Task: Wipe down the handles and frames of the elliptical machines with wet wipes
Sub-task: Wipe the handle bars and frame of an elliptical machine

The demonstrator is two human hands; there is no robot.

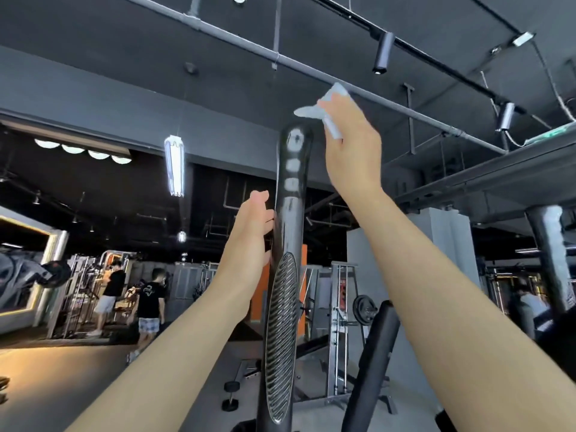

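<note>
A tall black elliptical handle (290,213) rises through the middle of the head view, with a ribbed silver sensor pad (281,335) on its lower part and pale marks near its rounded top. My left hand (254,232) grips the handle from the left at mid height, its fingers curled behind the bar. My right hand (352,148) is raised just right of the handle's top and pinches a crumpled white wet wipe (324,110), which sits slightly above and beside the tip, apart from it.
A second black handle bar (372,363) slants up at the lower right. Beyond stand weight racks, a bench, dumbbells on the floor (230,395) and two people (149,307) at the left. Ceiling pipes and track lights run overhead.
</note>
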